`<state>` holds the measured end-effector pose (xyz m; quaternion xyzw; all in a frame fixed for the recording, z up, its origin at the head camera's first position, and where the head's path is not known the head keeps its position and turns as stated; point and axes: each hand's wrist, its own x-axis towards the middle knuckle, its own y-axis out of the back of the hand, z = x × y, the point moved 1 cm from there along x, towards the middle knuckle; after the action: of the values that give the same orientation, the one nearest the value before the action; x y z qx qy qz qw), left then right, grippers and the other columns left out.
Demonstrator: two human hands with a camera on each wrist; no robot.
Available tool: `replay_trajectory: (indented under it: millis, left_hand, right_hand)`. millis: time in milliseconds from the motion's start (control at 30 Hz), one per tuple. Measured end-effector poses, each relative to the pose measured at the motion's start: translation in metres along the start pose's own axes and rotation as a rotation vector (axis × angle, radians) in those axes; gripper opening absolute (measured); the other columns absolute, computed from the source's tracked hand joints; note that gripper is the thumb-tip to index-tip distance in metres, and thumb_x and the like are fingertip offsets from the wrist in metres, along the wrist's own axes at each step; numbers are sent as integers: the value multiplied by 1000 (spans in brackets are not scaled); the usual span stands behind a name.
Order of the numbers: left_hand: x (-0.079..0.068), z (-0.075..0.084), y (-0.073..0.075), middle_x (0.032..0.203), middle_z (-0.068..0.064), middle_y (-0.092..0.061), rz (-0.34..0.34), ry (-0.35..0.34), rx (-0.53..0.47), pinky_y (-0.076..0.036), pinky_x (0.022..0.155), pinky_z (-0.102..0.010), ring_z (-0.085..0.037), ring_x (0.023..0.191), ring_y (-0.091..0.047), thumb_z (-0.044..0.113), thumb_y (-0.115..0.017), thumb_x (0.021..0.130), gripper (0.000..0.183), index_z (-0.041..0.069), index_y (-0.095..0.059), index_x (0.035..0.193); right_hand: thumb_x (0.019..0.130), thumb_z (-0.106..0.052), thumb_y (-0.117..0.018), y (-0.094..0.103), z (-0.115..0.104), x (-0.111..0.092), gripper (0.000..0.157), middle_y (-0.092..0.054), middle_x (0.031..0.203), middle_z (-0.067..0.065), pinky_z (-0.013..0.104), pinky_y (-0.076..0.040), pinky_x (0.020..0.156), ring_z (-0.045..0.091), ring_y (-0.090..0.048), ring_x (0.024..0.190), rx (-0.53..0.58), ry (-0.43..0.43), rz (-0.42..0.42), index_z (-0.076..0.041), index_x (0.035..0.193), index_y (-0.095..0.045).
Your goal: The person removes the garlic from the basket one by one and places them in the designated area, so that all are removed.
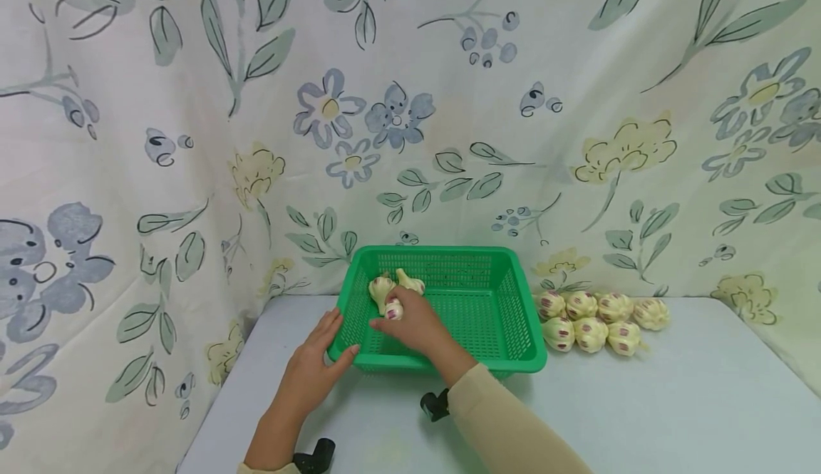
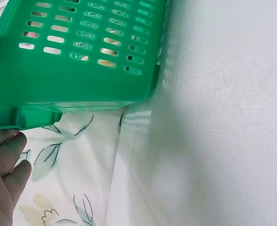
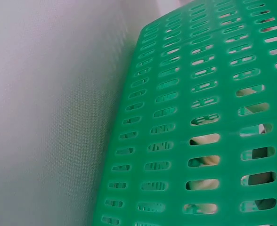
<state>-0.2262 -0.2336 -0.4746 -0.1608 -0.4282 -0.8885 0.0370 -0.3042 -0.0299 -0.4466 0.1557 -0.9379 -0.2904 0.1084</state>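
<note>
My right hand (image 1: 413,319) reaches over the front rim into a green plastic basket (image 1: 449,363) and pinches a garlic bulb (image 1: 394,310) low in its left part. Right beside that bulb, two more are in the basket: one pale bulb (image 1: 380,290) at the left wall and another bulb (image 1: 412,284) behind my fingers. My left hand (image 1: 308,371) rests at the basket's front left corner, fingers fairly straight along the left rim and thumb at the front one. In the left wrist view its fingertips (image 2: 20,141) meet the rim. The basket's slotted wall (image 3: 176,136) hides the right hand's work in the right wrist view.
To the right of the basket, several garlic bulbs (image 1: 590,335) stand in two rows on the white table (image 1: 673,403). A floral cloth (image 1: 449,117) hangs behind and to the left. Black wrist cameras (image 1: 314,456) sit by both wrists.
</note>
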Motion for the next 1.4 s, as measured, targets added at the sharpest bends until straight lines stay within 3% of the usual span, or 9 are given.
replay_trajectory:
  millis: [267,400,633,800,933,1100,1233,1400]
  left_hand:
    - [-1,0,-2,159,-6,-35,6,5,-9,-36,111,-57,-30,146,-32,45,-66,93,71,8,-44,149]
    - [-1,0,-2,158,-5,-36,10,4,-22,-37,111,-56,-29,146,-33,45,-66,93,70,7,-45,148]
    - [-1,0,-3,159,-4,-34,-3,10,-37,-35,113,-55,-28,147,-31,51,-63,93,73,7,-43,149]
    - [0,1,-4,159,-5,-34,2,1,-35,-35,113,-54,-28,147,-31,47,-65,93,72,6,-44,149]
    - [1,2,-4,159,-3,-34,3,1,-42,-35,113,-53,-26,147,-31,47,-65,93,71,8,-44,149]
    - [0,1,-3,160,-1,-33,-1,8,-52,-35,113,-53,-26,147,-30,56,-60,93,75,9,-43,150]
    - [-1,0,-1,160,-1,-32,-2,12,-56,-35,113,-54,-26,148,-30,56,-59,93,76,10,-42,150]
    - [0,1,-1,161,0,-31,-10,24,-70,-34,114,-53,-25,148,-28,51,-62,94,73,10,-41,151]
  right_hand:
    - [83,-39,-78,4,-1,-5,48,-55,111,7,28,-52,56,14,-58,71,56,4,90,-12,119,-61]
    - [83,-27,-79,8,-1,-8,46,-51,113,11,28,-51,56,16,-55,74,95,13,206,-8,119,-59]
    - [77,-3,-71,29,6,-20,43,-44,112,16,25,-47,51,16,-49,67,269,49,425,-7,117,-56]
    - [75,5,-64,58,16,-41,54,-43,118,16,24,-42,49,16,-45,67,339,41,531,-6,125,-49]
    - [78,7,-61,86,30,-60,60,-44,120,12,24,-42,50,14,-45,69,362,2,558,-9,132,-41]
    - [82,2,-64,123,51,-82,62,-48,121,11,23,-48,57,17,-51,79,269,-35,590,-13,136,-37]
    - [83,2,-67,152,64,-99,63,-48,126,5,16,-48,66,13,-50,94,214,-36,673,-9,138,-37]
    - [83,2,-69,184,81,-120,66,-44,123,-4,16,-50,62,10,-51,92,195,-62,746,-12,139,-37]
